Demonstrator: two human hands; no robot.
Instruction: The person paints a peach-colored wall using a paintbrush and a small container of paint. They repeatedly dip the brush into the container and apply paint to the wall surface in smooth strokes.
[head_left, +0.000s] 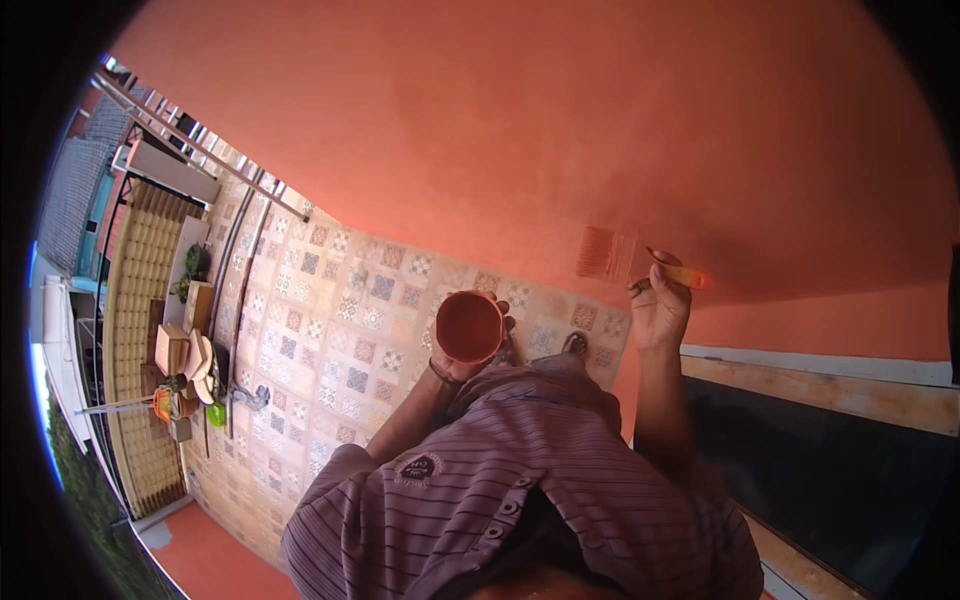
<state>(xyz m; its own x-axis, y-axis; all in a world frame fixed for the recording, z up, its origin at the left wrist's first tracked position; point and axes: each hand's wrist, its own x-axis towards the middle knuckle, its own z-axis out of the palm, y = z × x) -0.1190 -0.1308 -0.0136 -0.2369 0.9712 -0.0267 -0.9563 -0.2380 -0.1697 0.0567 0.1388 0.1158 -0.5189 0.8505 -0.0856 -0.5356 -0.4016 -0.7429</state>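
Observation:
My left hand (450, 360) holds a round, open container of reddish-orange paint (469, 327) at waist height, its fingers wrapped around the far side. To the right, my right hand (661, 304) grips a wide paintbrush by its handle (686, 277). The brush's bristles (595, 252) are coated in the same reddish colour and lie at the lower part of the orange-red wall (510, 135). Whether the bristles touch the wall is hard to tell. Darker, wet-looking patches show on the wall around the brush.
Patterned tiles cover the floor (330, 337). Metal rails (225, 169) run at the upper left. Cardboard boxes (172, 349), potted plants and a green container (216, 414) stand along the left side. A dark opening with a pale frame (825, 386) lies at the right.

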